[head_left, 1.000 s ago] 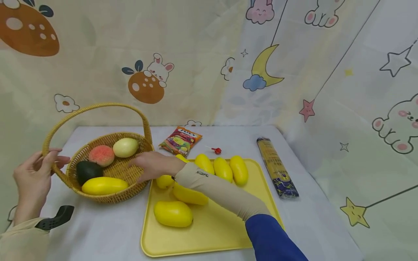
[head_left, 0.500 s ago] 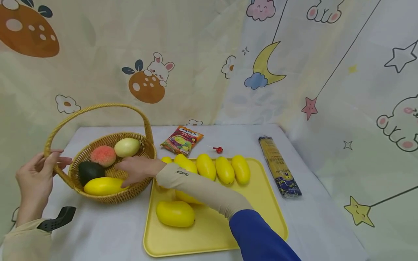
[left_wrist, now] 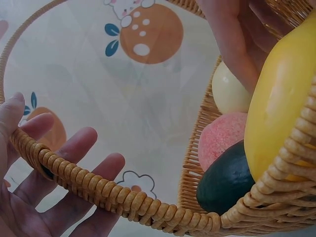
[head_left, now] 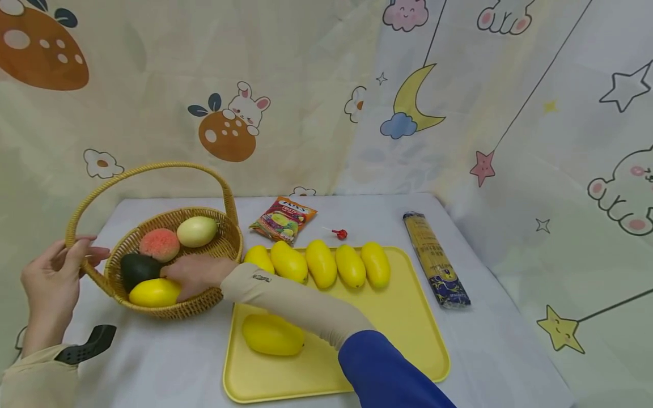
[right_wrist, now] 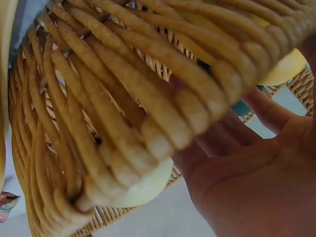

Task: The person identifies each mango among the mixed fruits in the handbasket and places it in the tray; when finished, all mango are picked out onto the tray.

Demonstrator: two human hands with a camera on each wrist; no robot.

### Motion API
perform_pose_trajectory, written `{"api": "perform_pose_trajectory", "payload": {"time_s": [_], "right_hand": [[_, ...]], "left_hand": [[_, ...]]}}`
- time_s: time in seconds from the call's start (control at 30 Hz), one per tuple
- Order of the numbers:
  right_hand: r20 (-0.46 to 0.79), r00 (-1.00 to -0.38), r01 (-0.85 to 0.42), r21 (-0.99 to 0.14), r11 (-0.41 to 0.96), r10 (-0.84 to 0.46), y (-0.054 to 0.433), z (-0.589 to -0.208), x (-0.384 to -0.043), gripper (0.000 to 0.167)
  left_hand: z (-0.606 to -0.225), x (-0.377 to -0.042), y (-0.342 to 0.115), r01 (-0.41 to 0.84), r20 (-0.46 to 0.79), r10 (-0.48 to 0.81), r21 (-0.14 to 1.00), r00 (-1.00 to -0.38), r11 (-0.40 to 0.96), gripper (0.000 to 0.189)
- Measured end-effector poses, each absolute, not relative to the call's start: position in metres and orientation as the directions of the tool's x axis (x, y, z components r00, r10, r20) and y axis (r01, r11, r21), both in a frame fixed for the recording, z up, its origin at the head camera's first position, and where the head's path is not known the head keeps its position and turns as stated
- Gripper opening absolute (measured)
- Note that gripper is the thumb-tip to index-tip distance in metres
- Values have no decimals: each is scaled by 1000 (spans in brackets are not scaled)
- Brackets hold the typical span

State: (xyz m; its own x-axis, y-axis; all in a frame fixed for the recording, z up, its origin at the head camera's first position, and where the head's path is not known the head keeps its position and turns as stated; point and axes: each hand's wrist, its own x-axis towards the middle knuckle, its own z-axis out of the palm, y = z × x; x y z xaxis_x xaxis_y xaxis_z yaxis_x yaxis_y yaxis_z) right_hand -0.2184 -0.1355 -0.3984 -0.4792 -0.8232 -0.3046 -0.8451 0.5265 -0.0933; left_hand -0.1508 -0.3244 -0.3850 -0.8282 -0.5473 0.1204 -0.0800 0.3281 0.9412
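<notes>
My left hand (head_left: pixel 53 277) holds the left side of the handle of a wicker basket (head_left: pixel 204 303), thumb on one side and fingers (left_wrist: pixel 74 148) behind it. Inside the basket lie a dark green avocado (head_left: pixel 139 271), a pinkish peach (head_left: pixel 160 244), a pale round fruit (head_left: pixel 197 231) and a long yellow mango (head_left: pixel 155 293). My right hand (head_left: pixel 196 273) reaches over the basket's right rim and covers the mango's right end. In the right wrist view, its fingers (right_wrist: pixel 261 108) look extended and spread, partly hidden behind the weave. Whether they touch the mango is unclear.
Right of the basket lies a yellow tray (head_left: pixel 398 351) with several mangoes (head_left: pixel 321 263), partly under my right forearm. Behind it are a candy bag (head_left: pixel 283 220) and a red lollipop (head_left: pixel 340 233). A pack of spaghetti (head_left: pixel 436 260) lies to the right. A printed curtain (head_left: pixel 316 102) hangs behind the table.
My right hand has moved left and deeper across the basket, from its right side to the mango's right end. My left hand stays at the handle.
</notes>
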Motion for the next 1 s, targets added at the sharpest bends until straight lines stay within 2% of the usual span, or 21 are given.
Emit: {"api": "perform_pose_trajectory", "payload": {"time_s": [0.13,0.3,0.43,0.67,1.0], "right_hand": [[-324,-492,-834,-89,544,-808,-139,-401,-219,46],[-349,-484,-819,-141,556,-802,-146,-401,-220,57],[-349,-473,-812,-183,554,-809,-150,-401,-219,57],[-375,-497,-783,-196,591,-783,-148,-409,-218,59],[-335,-526,-770,-202,605,-782,-139,-409,-229,65]], "left_hand": [[-386,-151,-325,-73,127,-548,942,-827,328,36],[-388,-149,-330,-42,149,-535,944,-832,327,33],[-389,-149,-332,-57,144,-544,940,-827,336,35],[-389,-149,-329,-70,130,-542,940,-830,333,37],[-388,-153,-327,-57,137,-540,943,-830,327,33]]}}
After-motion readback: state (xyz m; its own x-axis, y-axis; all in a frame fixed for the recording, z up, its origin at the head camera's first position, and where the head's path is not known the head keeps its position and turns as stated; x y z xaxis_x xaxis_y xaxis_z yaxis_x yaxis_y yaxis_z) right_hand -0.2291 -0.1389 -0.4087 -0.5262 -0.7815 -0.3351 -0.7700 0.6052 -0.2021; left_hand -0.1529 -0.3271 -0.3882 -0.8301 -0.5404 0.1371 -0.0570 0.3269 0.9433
